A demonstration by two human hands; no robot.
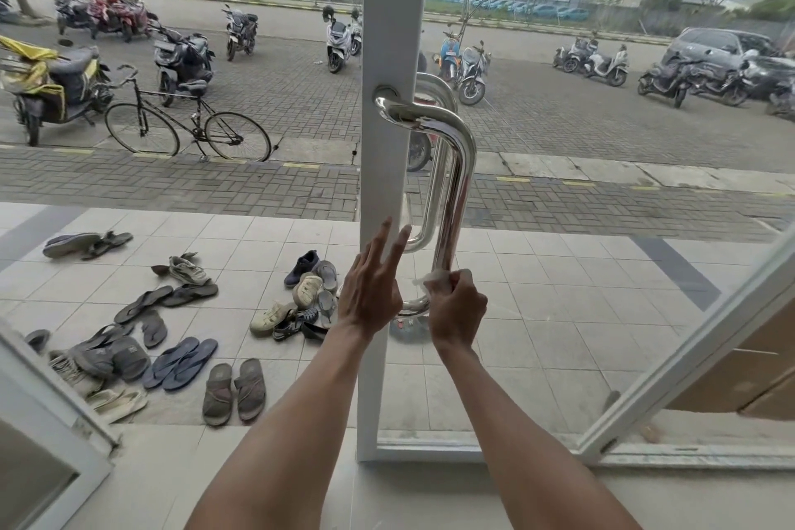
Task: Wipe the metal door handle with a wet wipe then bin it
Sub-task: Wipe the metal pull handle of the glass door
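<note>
Beyond the glass, a brick-paved lot (301, 108) lined with parked scooters (180, 60), a black bicycle (185, 120) on its stand near the lot's near edge. Closer in, a pale tiled porch (559, 293) strewn left of centre with sandals and shoes (180, 361), loosely in pairs.

Upright through the middle, the white door frame (389, 34), bottom rail running right along the floor. Bolted to the frame, the metal door handle (462, 168): polished chrome tube, top mount on the frame's face, bending out to the right and dropping straight down just beside the frame's right edge, lower bend curling back toward the frame. A second matching handle visible through the glass behind it.

Left hand (371, 286) flat and spread, fingers apart and pointing up, laid against the frame's lower half beside the handle's lower bend, gripping nothing. Right hand (457, 308) curled into a fist around the lower end of the handle's straight run, just above the bottom bend. Wet wipe (423, 280) bunched white inside that fist, pressed onto the tube, a small crumpled edge sticking out on the left of the fingers. Hands near each other, not touching.
</note>
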